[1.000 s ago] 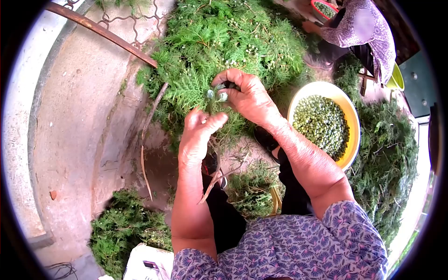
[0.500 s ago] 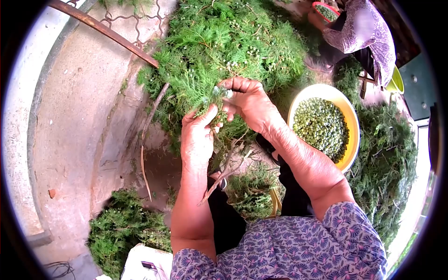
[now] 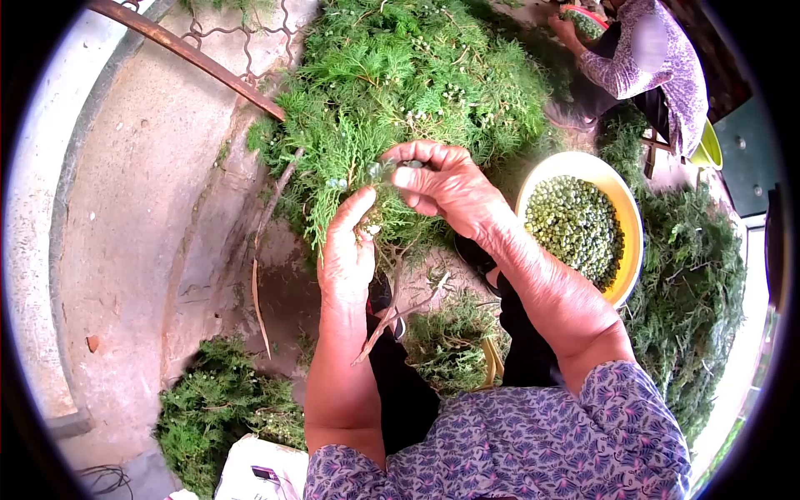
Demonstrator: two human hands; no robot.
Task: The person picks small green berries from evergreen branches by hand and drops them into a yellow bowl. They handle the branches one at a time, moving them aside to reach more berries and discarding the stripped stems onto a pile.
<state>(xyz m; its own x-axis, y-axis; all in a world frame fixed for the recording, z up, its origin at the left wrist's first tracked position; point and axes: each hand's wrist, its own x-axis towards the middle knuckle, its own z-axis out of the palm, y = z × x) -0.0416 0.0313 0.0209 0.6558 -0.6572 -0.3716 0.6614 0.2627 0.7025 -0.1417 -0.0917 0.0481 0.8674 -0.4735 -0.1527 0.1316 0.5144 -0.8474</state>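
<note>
My left hand (image 3: 347, 250) grips a green leafy branch (image 3: 342, 187) by its woody stem, holding it upright in front of me. Small pale green berries sit at the branch top. My right hand (image 3: 446, 185) pinches berries (image 3: 392, 171) at that top between thumb and fingers. Both hands are in front of a large heap of the same cut branches (image 3: 408, 75). To the right of my right wrist stands a yellow bowl (image 3: 629, 221) filled with picked green berries (image 3: 575, 225).
Another person (image 3: 646, 58) in a patterned top works at the upper right with a red-rimmed bowl. More greenery lies at the right (image 3: 692, 283) and lower left (image 3: 217, 408). A rusty metal bar (image 3: 183, 54) and concrete slab (image 3: 133, 208) lie left.
My left hand rose and took a firmer hold of the branch stem. My right hand shifted slightly right along the branch top, still pinching berries. The other person's arm stretched further out.
</note>
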